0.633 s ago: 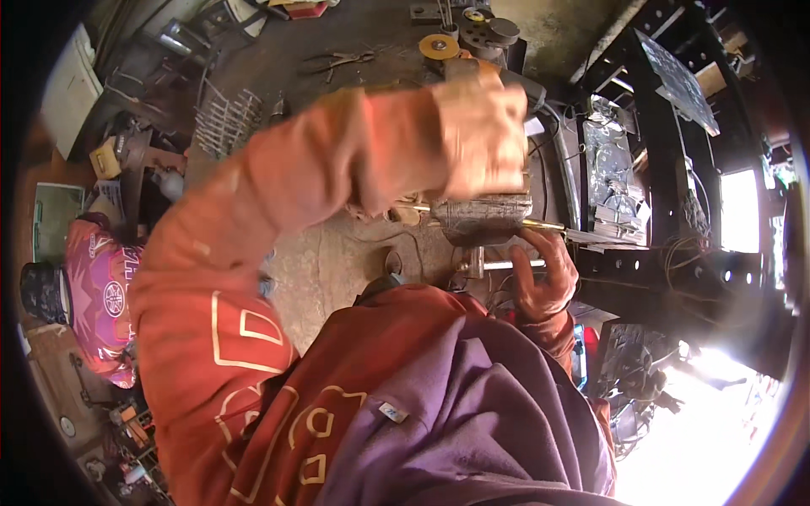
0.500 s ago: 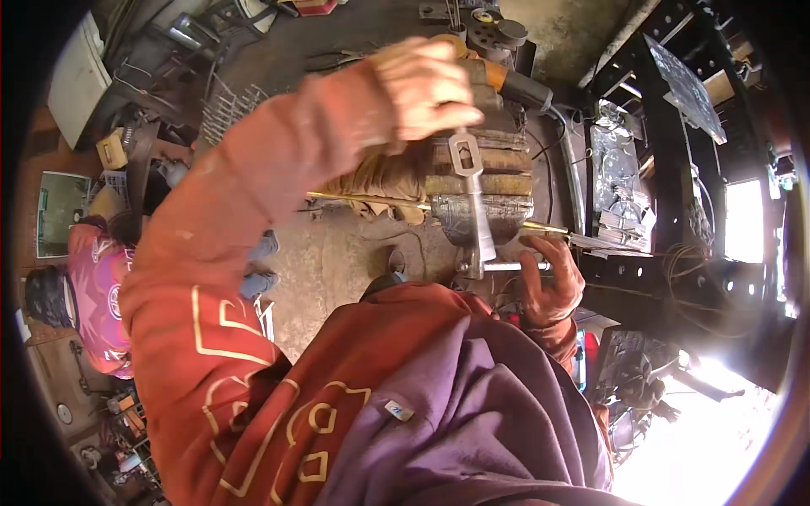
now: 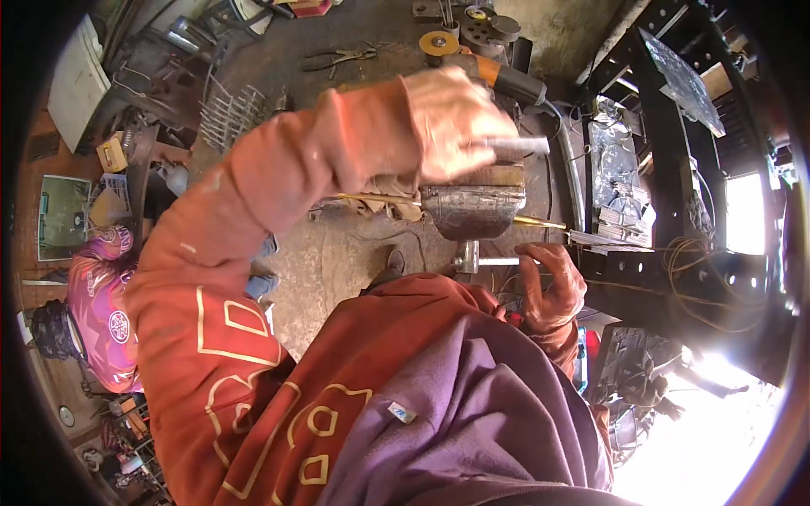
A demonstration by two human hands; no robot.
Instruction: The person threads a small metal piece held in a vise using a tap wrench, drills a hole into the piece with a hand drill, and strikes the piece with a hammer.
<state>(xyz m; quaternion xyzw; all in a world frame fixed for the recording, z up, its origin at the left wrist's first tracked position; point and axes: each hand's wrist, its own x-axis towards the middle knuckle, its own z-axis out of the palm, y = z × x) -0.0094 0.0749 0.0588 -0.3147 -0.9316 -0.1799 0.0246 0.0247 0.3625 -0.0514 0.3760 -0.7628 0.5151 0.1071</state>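
- Here's the narrow, flat, grey metal piece (image 3: 525, 148), smeared by blur, sticking out to the right from your left hand (image 3: 460, 122), above the far part of the vise.
- Your left hand is closed around that piece, knuckles up, but too blurred for each finger to be told apart.
- Right below it sits the heavy, worn, grey metal vise (image 3: 472, 207), its rounded front toward you.
- A thin, brass-coloured rod (image 3: 540, 222) shows on both sides of the vise; how it passes the vise body is hidden.
- Down at the front, a straight, silvery metal handle bar (image 3: 498, 261) reaches across to your right hand (image 3: 553, 282).
- Your right hand is half curled, thumb and fingers just at the bar's end; whether they grip it, you cannot tell from here.
- Just left of the vise, under your sleeve, there's a crumpled brown cloth (image 3: 395, 187).
- Beyond your left hand, an orange-and-black angle grinder (image 3: 516, 83) lies on the dark, stained tabletop (image 3: 283, 63), a round, yellow disc (image 3: 439, 44) near it.
- Dark metal pliers (image 3: 340, 57) lie open farther left, then a cluster of thin grey metal rods (image 3: 232, 118).
- Off to your far left, a co-worker in a pink-and-purple shirt (image 3: 101, 304).
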